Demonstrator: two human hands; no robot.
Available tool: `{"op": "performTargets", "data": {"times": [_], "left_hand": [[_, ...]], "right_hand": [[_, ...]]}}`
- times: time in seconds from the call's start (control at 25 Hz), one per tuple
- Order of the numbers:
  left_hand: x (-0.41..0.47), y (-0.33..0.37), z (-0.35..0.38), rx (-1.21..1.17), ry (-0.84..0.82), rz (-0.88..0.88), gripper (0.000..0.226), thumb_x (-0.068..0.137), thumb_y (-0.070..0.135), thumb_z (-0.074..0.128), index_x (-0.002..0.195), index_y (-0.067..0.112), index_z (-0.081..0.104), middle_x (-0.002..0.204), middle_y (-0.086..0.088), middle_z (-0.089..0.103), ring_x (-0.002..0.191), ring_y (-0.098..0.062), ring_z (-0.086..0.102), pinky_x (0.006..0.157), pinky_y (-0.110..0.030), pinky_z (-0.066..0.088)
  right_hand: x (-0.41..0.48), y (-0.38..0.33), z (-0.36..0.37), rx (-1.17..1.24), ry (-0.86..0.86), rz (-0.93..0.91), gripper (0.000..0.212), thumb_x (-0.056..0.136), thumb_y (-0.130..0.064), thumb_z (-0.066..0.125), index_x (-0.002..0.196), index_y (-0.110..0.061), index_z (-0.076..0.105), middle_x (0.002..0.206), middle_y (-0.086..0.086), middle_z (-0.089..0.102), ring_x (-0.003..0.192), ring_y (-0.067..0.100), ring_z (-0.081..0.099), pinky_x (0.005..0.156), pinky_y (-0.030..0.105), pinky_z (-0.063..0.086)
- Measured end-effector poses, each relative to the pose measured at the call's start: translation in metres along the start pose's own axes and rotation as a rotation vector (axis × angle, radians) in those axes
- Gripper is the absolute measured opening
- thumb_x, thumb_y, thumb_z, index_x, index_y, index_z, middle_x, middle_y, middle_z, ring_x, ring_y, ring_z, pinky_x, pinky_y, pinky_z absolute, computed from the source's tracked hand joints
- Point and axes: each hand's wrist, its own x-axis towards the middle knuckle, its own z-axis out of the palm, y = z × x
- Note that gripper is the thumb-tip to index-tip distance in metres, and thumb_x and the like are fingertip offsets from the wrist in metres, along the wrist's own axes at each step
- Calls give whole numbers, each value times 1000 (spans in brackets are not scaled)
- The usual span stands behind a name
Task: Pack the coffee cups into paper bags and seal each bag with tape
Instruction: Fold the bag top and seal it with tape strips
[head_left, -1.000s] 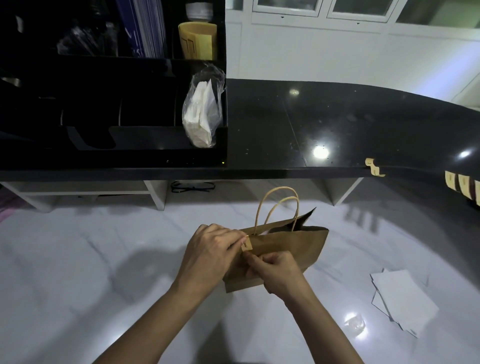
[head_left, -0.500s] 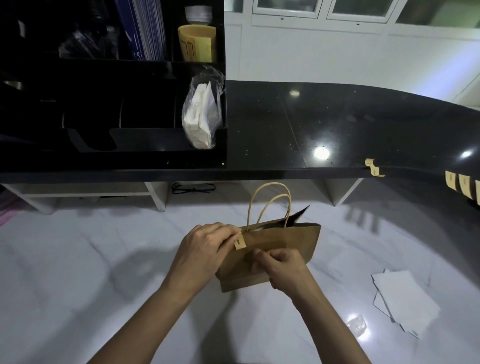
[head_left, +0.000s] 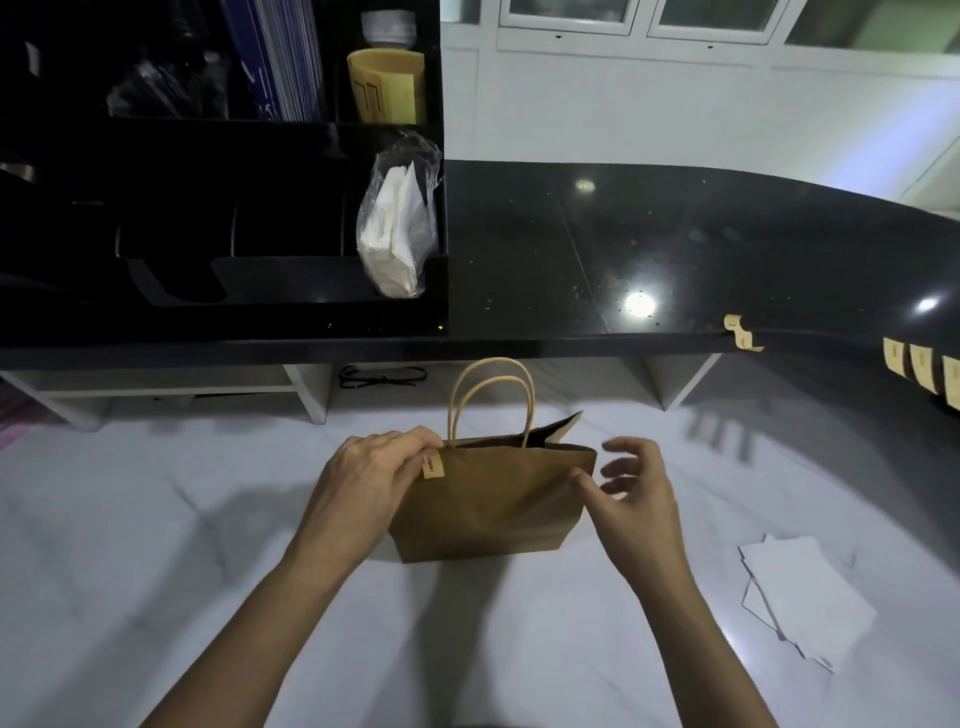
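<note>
Nearest us, the left hand (head_left: 374, 478) has its fingers curled over the top left corner of the paper bag (head_left: 493, 509) and grips it there; a short tan piece of tape (head_left: 434, 466) sits on the bag's face just under those fingertips. The right hand (head_left: 639, 499) is beside the bag's right edge with its fingers spread and loose, holding nothing; only the thumb tip appears to meet the paper. The bag is plain brown kraft with a faintly creased near face and two pale twisted-paper handles (head_left: 491, 395). It stands upright on its base on the white marble surface (head_left: 156, 545), between the two hands. Its mouth and handles point up, its broad face is turned towards us, and its long axis runs left to right. At the right end the far panel lifts into a raised corner, so the mouth gapes there. We cannot see what is inside. To the right lie loose white sheets (head_left: 805, 603). Beyond is a black counter (head_left: 675, 249), with tan tape strips (head_left: 922, 366) hanging from its edge. At the far left a black organiser (head_left: 208, 208) holds bagged white napkins (head_left: 397, 234).
</note>
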Motion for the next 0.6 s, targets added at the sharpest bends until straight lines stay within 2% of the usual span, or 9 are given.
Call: {"op": "performTargets", "data": {"times": [0.08, 0.12, 0.24, 0.32, 0.44, 0.6], "left_hand": [[2, -3, -4, -19, -27, -12, 15, 101, 27, 54, 104, 33, 67, 90, 17, 69, 84, 5, 50, 78, -8, 34], [3, -5, -5, -19, -47, -19, 14, 101, 30, 53, 104, 36, 66, 90, 19, 68, 84, 2, 52, 76, -10, 34], [3, -7, -7, 18, -73, -24, 12, 102, 35, 52, 105, 39, 63, 86, 21, 65, 81, -7, 53, 72, -13, 35], [2, -6, -7, 56, -52, -34, 11, 101, 35, 53, 104, 36, 64, 77, 21, 60, 80, -9, 52, 70, -15, 34], [1, -7, -7, 135, -6, -59, 13, 99, 40, 55, 101, 33, 66, 82, 17, 65, 84, -13, 54, 73, -27, 39], [2, -12, -4, 156, 14, -50, 12, 96, 40, 58, 98, 32, 67, 87, 17, 66, 88, -14, 54, 79, -33, 45]], "right_hand": [[6, 3, 0, 18, -135, -78, 59, 88, -17, 73, 137, -39, 49, 121, -14, 56, 110, 3, 57, 86, 24, 46], [9, 4, 0, 17, -194, -108, 63, 90, -15, 70, 143, -41, 46, 128, -16, 53, 117, 1, 54, 93, 23, 44], [19, 1, 0, 69, -251, -139, 53, 93, -12, 64, 136, -43, 55, 134, -15, 56, 124, 1, 53, 102, 28, 46], [24, 2, 1, 105, -219, -147, 43, 93, -10, 65, 122, -41, 64, 127, -12, 63, 121, 4, 57, 101, 34, 50], [27, 6, 2, 122, -166, -169, 28, 92, -13, 70, 106, -38, 69, 117, -12, 69, 114, 7, 63, 93, 36, 55], [28, 8, 4, 156, -124, -178, 18, 92, -12, 72, 97, -30, 71, 103, -13, 73, 97, 4, 69, 76, 18, 54]]}}
